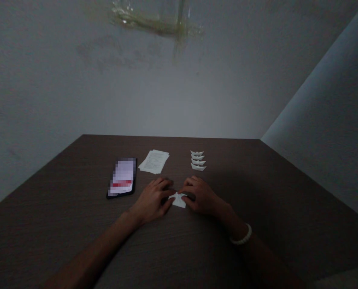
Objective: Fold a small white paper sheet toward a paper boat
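I've got the small paper (179,201) low at mid-table (76,168), left hand (153,200) and right hand (202,196) gripping its sides, thumbs and forefingers slightly parted. Beyond, I see a phone (123,176), then loosely stacked sheets (154,161) and four paper boats (198,163).

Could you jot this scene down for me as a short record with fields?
Left hand: the left hand has its fingers at the left side of a small paper
Right hand: the right hand has its fingers at the paper's right side
Wrist: pale bracelet, right arm
Boats: four folded boats in a column
Sheets: overlapping printed sheets, left of the boats
Phone: phone, left of the sheets, screen lit
Surface: dark table
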Action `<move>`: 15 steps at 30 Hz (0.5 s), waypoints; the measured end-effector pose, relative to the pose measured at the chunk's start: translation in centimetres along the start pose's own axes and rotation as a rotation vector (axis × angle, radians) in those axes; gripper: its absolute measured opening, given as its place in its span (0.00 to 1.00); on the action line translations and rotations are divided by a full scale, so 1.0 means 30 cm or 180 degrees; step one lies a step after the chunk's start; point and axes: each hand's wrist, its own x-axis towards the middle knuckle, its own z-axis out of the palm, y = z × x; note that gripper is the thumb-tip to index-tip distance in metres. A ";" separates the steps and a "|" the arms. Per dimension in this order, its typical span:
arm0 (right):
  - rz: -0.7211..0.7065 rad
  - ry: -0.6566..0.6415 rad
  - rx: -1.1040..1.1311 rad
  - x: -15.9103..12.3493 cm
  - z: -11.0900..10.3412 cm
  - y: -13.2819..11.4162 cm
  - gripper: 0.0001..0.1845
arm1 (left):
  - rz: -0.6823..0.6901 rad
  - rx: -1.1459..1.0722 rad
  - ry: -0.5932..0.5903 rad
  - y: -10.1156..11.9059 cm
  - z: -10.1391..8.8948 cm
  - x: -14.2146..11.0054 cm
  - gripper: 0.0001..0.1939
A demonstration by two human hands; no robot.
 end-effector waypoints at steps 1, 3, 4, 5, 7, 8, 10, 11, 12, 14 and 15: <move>-0.0011 -0.0034 -0.0030 0.000 -0.003 -0.003 0.11 | 0.0004 0.0008 0.0008 -0.001 0.001 -0.001 0.13; -0.0042 -0.0093 -0.0081 0.001 -0.009 -0.010 0.13 | 0.0014 0.0022 0.0018 -0.001 0.003 -0.004 0.14; -0.0052 -0.0109 -0.0102 0.001 -0.012 -0.013 0.13 | 0.0018 0.0032 0.0020 0.000 0.003 -0.004 0.14; -0.0056 -0.0117 -0.0123 0.001 -0.015 -0.015 0.13 | 0.0021 0.0042 0.0018 0.000 0.003 -0.005 0.14; -0.0057 -0.0108 -0.0165 0.002 -0.020 -0.017 0.12 | 0.0019 0.0079 -0.0002 0.003 0.001 -0.004 0.14; -0.0064 -0.0101 -0.0190 0.002 -0.023 -0.018 0.12 | 0.0012 0.0107 -0.0015 0.004 0.000 -0.003 0.14; -0.0087 -0.0096 -0.0259 0.002 -0.028 -0.017 0.10 | 0.0010 0.0170 -0.0052 0.007 -0.002 -0.001 0.13; -0.0094 -0.0096 -0.0300 0.001 -0.030 -0.016 0.09 | 0.0016 0.0198 -0.0070 0.008 -0.003 -0.001 0.13; -0.0092 -0.0099 -0.0338 0.000 -0.032 -0.016 0.08 | 0.0022 0.0219 -0.0084 0.009 -0.004 0.000 0.13; -0.0076 -0.0108 -0.0379 -0.003 -0.035 -0.014 0.06 | 0.0024 0.0235 -0.0084 0.009 -0.005 0.000 0.13; -0.0068 -0.0103 -0.0378 -0.004 -0.035 -0.014 0.06 | 0.0024 0.0233 -0.0074 0.009 -0.004 0.000 0.13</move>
